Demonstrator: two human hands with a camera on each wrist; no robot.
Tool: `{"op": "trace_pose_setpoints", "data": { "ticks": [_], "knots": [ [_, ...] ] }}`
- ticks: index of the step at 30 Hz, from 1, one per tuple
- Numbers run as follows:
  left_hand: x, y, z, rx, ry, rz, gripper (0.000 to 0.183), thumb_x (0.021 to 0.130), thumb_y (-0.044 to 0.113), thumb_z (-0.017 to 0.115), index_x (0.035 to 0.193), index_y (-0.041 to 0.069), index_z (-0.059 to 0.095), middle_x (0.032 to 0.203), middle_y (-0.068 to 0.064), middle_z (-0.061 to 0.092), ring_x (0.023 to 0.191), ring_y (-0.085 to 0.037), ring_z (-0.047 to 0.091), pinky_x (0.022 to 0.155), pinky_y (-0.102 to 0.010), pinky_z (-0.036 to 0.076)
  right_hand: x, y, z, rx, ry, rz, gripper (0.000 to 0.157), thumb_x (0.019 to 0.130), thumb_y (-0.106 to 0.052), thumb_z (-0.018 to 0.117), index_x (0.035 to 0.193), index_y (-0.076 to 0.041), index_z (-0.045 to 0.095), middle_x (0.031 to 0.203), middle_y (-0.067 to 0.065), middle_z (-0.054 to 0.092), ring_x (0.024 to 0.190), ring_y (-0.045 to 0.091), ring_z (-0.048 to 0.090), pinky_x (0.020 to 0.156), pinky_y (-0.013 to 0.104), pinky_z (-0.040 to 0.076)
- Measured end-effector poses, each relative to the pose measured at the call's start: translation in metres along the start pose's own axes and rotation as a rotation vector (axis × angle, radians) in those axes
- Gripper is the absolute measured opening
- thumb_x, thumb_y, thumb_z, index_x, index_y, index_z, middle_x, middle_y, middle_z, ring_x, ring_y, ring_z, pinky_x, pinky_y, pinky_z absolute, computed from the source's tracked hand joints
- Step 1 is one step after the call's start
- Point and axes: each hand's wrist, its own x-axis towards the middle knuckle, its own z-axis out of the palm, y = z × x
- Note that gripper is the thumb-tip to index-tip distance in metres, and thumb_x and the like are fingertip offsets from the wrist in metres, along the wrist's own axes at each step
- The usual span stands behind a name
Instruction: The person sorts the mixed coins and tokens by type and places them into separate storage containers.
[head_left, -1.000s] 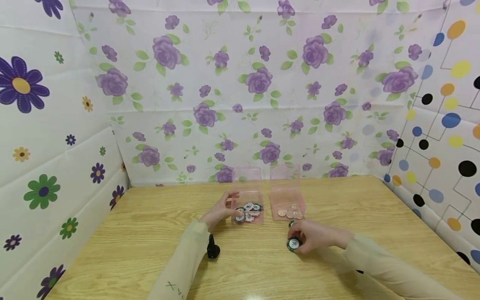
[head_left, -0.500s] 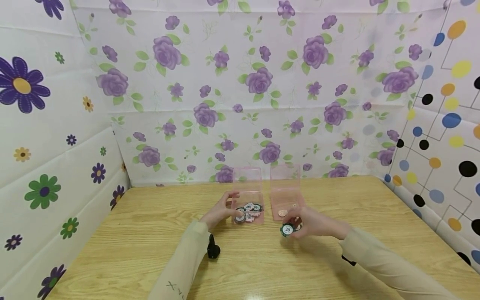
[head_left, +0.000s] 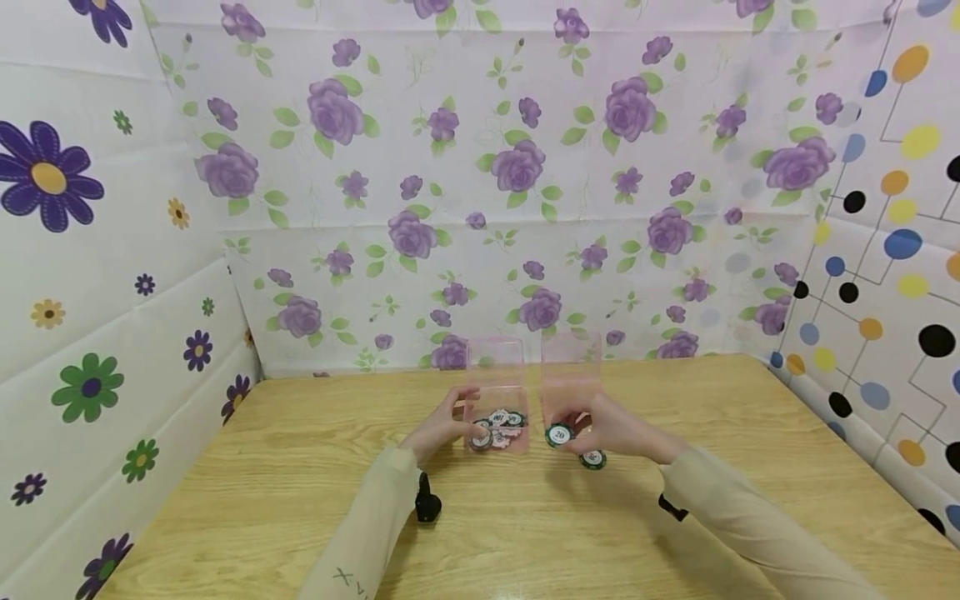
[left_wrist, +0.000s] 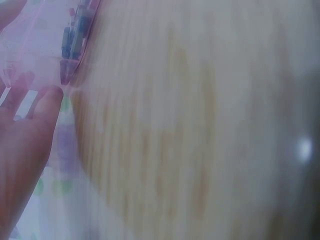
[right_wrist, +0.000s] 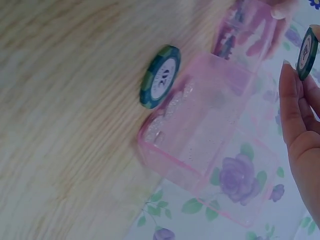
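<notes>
My right hand (head_left: 611, 425) pinches a green-edged poker chip (head_left: 559, 434) marked 20, raised over the front of the right pink box (right_wrist: 200, 115). In the right wrist view, fingertips hold this chip (right_wrist: 307, 54) by its edge. Another green poker chip (head_left: 592, 459) lies on the table below my right hand, just in front of that box. Copper-coloured coins sit inside the right box, mostly hidden by the hand in the head view. My left hand (head_left: 441, 429) holds the left side of the left pink box (head_left: 517, 442), which contains several poker chips (head_left: 498, 419).
Both clear pink lids, the left lid (head_left: 495, 352) and the right lid (head_left: 570, 350), stand raised against the floral backdrop (head_left: 517, 208). The boxes stand side by side near the back of the wooden table (head_left: 510, 525). Black wrist devices hang below both forearms.
My right hand has moved up and left with its chip, from the table to the right box's front. A second chip now shows beneath it. The left hand stays on the left box.
</notes>
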Motion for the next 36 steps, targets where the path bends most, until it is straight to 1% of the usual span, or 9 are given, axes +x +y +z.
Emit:
{"op": "trace_pose_setpoints", "data": {
  "ticks": [2, 4, 6, 10, 16, 22, 27, 32, 36],
  "knots": [
    [-0.001, -0.001, 0.0, -0.003, -0.006, 0.001, 0.066, 0.06, 0.017, 0.06, 0.112, 0.022, 0.021, 0.112, 0.002, 0.021, 0.098, -0.019, 0.023, 0.069, -0.035, 0.029, 0.004, 0.001, -0.001, -0.009, 0.024, -0.012, 0.029, 0.059, -0.01, 0.06, 0.086, -0.007, 0.05, 0.076, 0.003, 0.049, 0.062, 0.012, 0.048, 0.048, 0.025, 0.039],
    [-0.001, -0.001, 0.0, -0.008, -0.008, 0.004, 0.066, 0.06, 0.017, 0.06, 0.112, 0.022, 0.021, 0.113, 0.001, 0.021, 0.098, -0.019, 0.023, 0.069, -0.035, 0.029, 0.008, 0.002, -0.002, -0.013, 0.038, 0.001, 0.03, 0.059, -0.013, 0.06, 0.086, -0.009, 0.049, 0.076, 0.001, 0.048, 0.062, 0.011, 0.047, 0.048, 0.026, 0.039],
    [-0.001, -0.002, 0.0, -0.006, -0.008, 0.01, 0.066, 0.06, 0.016, 0.059, 0.112, 0.021, 0.02, 0.113, 0.001, 0.021, 0.098, -0.02, 0.023, 0.068, -0.034, 0.029, 0.011, 0.004, -0.002, -0.045, 0.042, 0.013, 0.03, 0.06, -0.017, 0.059, 0.087, -0.01, 0.049, 0.077, 0.0, 0.048, 0.063, 0.009, 0.047, 0.049, 0.029, 0.039],
    [0.0, -0.002, 0.0, 0.003, -0.009, 0.025, 0.066, 0.061, 0.016, 0.059, 0.113, 0.02, 0.019, 0.113, -0.001, 0.02, 0.098, -0.021, 0.023, 0.069, -0.034, 0.029, 0.02, 0.004, -0.003, -0.053, 0.061, 0.035, 0.027, 0.062, -0.02, 0.057, 0.087, -0.011, 0.05, 0.077, -0.001, 0.048, 0.064, 0.009, 0.046, 0.051, 0.03, 0.038],
    [0.0, -0.001, 0.0, -0.015, -0.004, 0.01, 0.065, 0.06, 0.015, 0.059, 0.112, 0.021, 0.021, 0.112, 0.001, 0.021, 0.098, -0.021, 0.023, 0.069, -0.035, 0.029, 0.037, -0.001, -0.002, -0.08, 0.08, 0.103, 0.024, 0.062, -0.02, 0.056, 0.085, -0.012, 0.051, 0.075, 0.0, 0.049, 0.063, 0.009, 0.046, 0.052, 0.025, 0.038],
    [-0.001, 0.001, 0.0, 0.011, -0.004, -0.01, 0.064, 0.06, 0.018, 0.059, 0.111, 0.024, 0.022, 0.112, 0.005, 0.022, 0.099, -0.018, 0.023, 0.069, -0.035, 0.028, 0.055, -0.005, 0.003, -0.121, 0.099, 0.173, 0.027, 0.061, -0.027, 0.056, 0.085, -0.014, 0.05, 0.074, -0.001, 0.049, 0.064, 0.008, 0.046, 0.056, 0.025, 0.037],
    [-0.001, 0.001, 0.0, -0.009, -0.006, -0.014, 0.063, 0.061, 0.016, 0.059, 0.111, 0.024, 0.022, 0.112, 0.005, 0.021, 0.099, -0.018, 0.022, 0.069, -0.036, 0.028, 0.065, -0.015, 0.007, -0.077, 0.106, 0.237, 0.027, 0.063, -0.024, 0.055, 0.086, -0.01, 0.05, 0.077, 0.002, 0.05, 0.066, 0.01, 0.046, 0.054, 0.021, 0.037],
    [0.0, 0.001, 0.0, -0.015, -0.005, -0.007, 0.064, 0.062, 0.015, 0.058, 0.112, 0.022, 0.02, 0.113, 0.003, 0.02, 0.099, -0.02, 0.021, 0.069, -0.036, 0.028, 0.071, -0.008, 0.014, 0.009, 0.103, 0.253, 0.027, 0.064, -0.02, 0.054, 0.088, -0.008, 0.049, 0.08, 0.005, 0.048, 0.067, 0.013, 0.046, 0.05, 0.022, 0.037],
    [-0.001, 0.001, 0.0, -0.026, -0.016, -0.002, 0.064, 0.063, 0.014, 0.057, 0.113, 0.02, 0.019, 0.113, 0.002, 0.019, 0.099, -0.021, 0.021, 0.069, -0.037, 0.028, 0.074, -0.001, 0.019, 0.003, 0.096, 0.256, 0.026, 0.064, -0.024, 0.054, 0.086, -0.01, 0.05, 0.078, 0.001, 0.048, 0.067, 0.013, 0.045, 0.05, 0.021, 0.037]
  ]
}}
